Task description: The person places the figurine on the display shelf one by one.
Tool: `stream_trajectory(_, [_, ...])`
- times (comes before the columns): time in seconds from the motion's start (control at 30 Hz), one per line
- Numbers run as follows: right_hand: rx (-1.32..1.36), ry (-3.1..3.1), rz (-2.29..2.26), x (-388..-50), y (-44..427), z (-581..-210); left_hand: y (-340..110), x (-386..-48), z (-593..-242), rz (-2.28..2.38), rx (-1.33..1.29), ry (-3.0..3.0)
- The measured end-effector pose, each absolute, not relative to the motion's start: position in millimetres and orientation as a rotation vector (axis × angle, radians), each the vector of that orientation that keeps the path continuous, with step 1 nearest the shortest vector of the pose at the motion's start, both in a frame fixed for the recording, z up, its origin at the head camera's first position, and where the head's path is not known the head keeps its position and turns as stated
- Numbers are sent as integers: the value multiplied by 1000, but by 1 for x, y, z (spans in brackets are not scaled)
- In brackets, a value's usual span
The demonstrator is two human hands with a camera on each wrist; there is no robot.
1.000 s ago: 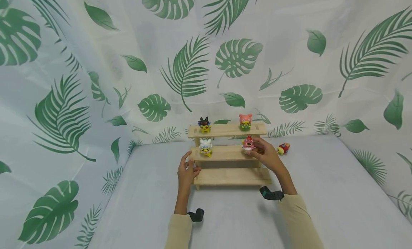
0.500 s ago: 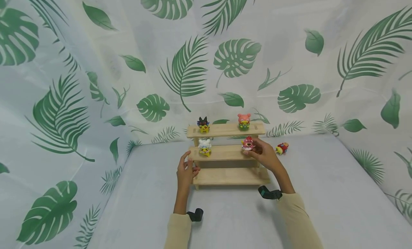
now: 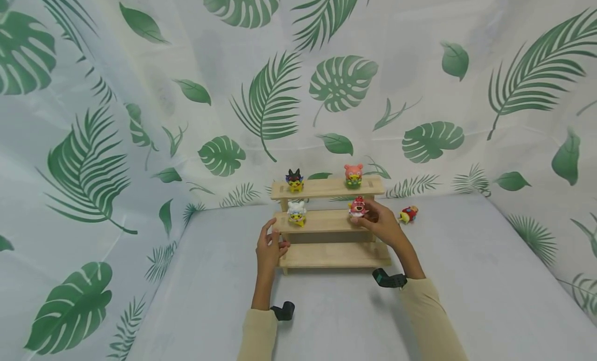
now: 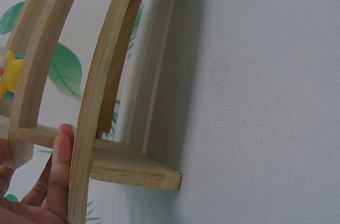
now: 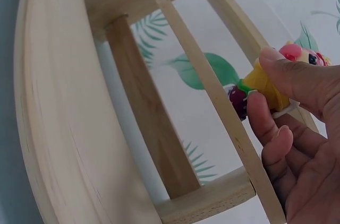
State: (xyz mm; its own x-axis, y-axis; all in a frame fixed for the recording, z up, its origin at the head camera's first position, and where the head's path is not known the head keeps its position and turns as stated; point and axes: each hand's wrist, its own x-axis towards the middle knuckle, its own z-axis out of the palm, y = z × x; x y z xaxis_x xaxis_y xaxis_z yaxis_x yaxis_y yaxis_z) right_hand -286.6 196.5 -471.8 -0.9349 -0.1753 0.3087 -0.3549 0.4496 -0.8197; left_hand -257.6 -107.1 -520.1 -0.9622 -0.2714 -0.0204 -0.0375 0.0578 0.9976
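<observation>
A three-tier wooden shelf stands on the white surface. The right hand pinches a pink figurine at the right of the middle tier; in the right wrist view the thumb and fingers of the right hand hold its yellow part. At the shelf's left end, the left hand holds the side, and in the left wrist view the left hand's fingers lie against the wood. A white-hooded figurine stands at the left of the middle tier.
On the top tier stand a black-eared figurine at left and a pink-eared figurine at right. A red and yellow figurine lies on the surface right of the shelf. A leaf-patterned cloth hangs behind.
The right hand and the pink figurine have shifted slightly left along the middle tier. The left hand keeps its place on the shelf, and the head view has moved a little.
</observation>
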Motion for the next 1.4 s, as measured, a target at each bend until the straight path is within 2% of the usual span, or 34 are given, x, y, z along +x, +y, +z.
stream_trajectory(0.33, [461, -2526, 1465, -290, 197, -477, -109, -256, -522, -2021, 231, -2134])
stream_trajectory(0.73, [460, -2515, 1530, -288, 198, -474, -108, -258, -520, -2018, 273, -2137])
stream_trajectory(1.0, [469, -2447, 1755, -278, 206, -469, -107, -253, -514, -2022, 274, -2140])
stream_trajectory(1.4, [484, -2406, 1742, -275, 211, -473, -106, -256, -519, -2013, 288, -2140])
